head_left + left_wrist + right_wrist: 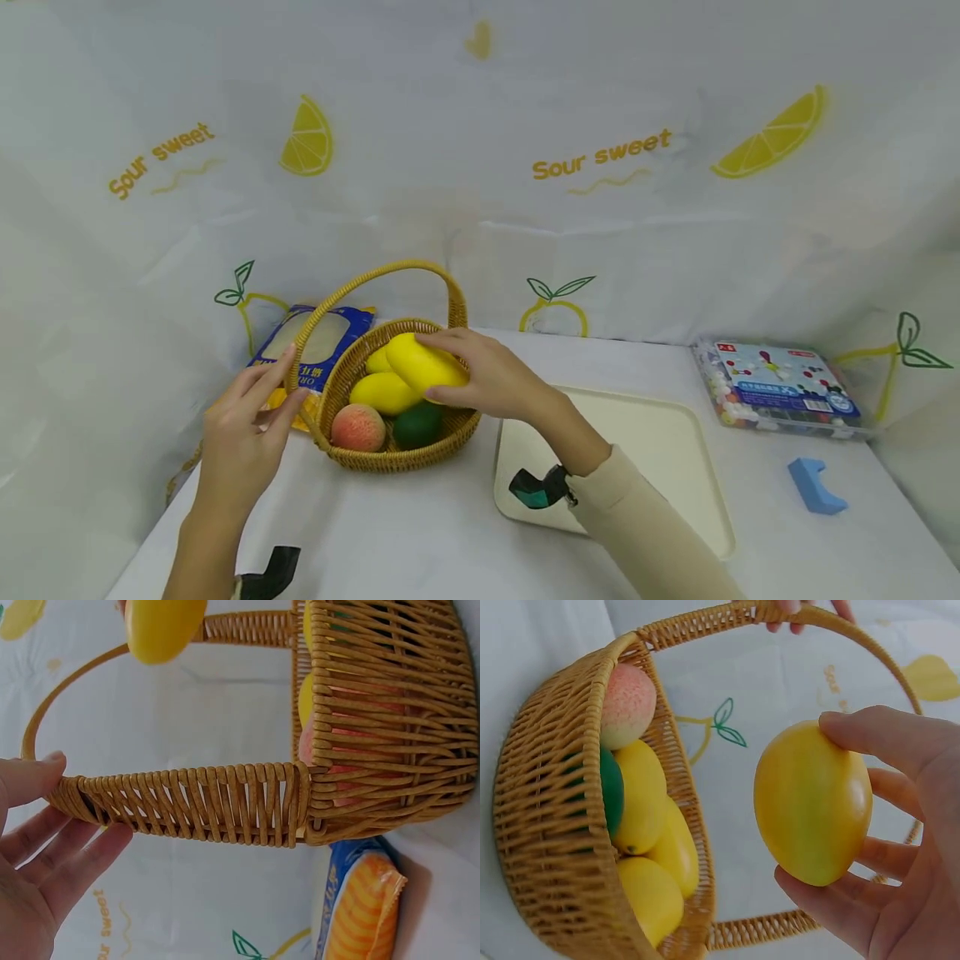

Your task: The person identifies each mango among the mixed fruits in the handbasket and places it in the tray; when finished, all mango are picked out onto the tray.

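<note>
A wicker basket (pixel 397 460) with a tall arched handle (pixel 187 802) stands left of centre. My left hand (pixel 243 437) holds the handle's left side between thumb and fingers. Above the basket, my right hand (pixel 495 375) grips a yellow mango (pixel 814 802), thumb on one side and fingers on the other; the right wrist view shows it apart from the other fruit. Inside the basket lie a pinkish peach (pixel 358 428), a dark green fruit (pixel 417 425) and three more yellow fruits (pixel 641 802). The green fruit is partly hidden by the rim in the right wrist view.
A blue and orange food bag (pixel 330 329) lies behind the basket. Right of it is a cream tray (pixel 660 433), partly under my right forearm. Farther right are a clear plastic case (pixel 783 387) of coloured pieces and a blue block (pixel 816 486).
</note>
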Motion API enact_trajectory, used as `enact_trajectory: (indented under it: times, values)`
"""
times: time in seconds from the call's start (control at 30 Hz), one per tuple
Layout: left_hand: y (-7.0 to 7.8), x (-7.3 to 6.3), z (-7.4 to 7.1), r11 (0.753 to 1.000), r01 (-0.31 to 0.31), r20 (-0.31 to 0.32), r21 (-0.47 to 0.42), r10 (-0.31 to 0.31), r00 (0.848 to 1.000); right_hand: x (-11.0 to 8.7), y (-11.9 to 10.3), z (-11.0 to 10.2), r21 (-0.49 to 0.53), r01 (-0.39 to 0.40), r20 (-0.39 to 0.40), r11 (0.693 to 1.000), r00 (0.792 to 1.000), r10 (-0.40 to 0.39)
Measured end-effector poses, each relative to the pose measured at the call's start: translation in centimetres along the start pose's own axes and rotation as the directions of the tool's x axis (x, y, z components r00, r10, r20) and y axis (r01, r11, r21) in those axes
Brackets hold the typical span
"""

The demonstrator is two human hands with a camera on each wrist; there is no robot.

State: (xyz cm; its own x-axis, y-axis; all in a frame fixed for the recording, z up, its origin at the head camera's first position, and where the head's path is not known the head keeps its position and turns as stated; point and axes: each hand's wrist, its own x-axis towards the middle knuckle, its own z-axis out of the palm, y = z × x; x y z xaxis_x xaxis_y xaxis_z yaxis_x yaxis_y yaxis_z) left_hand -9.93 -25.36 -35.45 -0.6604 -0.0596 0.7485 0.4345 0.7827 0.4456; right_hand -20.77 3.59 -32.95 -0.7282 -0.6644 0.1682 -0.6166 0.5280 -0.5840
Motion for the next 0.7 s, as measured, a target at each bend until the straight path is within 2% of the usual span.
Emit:
enact_trajectory:
  times: [0.2, 0.37, 0.53, 0.7]
  values:
    - [-0.1, 0.0, -0.2, 1.0, 0.003, -0.001, -0.018, -0.003, 1.0, -3.1, 1.0, -1.8, 0.048, -0.007, -0.093, 0.999, 0.996, 0.012]
    - [-0.2, -0.2, -0.4, 0.999, 0.019, -0.005, -0.031, -0.019, 1.0, -5.3, 2.0, -2.7, 0.06, -0.03, -0.141, 0.998, 0.989, 0.038]
    - [-0.1, -0.2, -0.9, 0.998, 0.06, -0.003, 0.01, -0.06, 0.998, -6.9, 3.4, -3.0, 0.078, -0.087, -0.175, 0.993, 0.98, 0.099]
    - [0.0, 0.2, -0.6, 1.0, 0.027, -0.005, -0.007, -0.027, 1.0, -9.0, 4.7, -3.0, 0.09, -0.186, -0.199, 0.978, 0.959, 0.201]
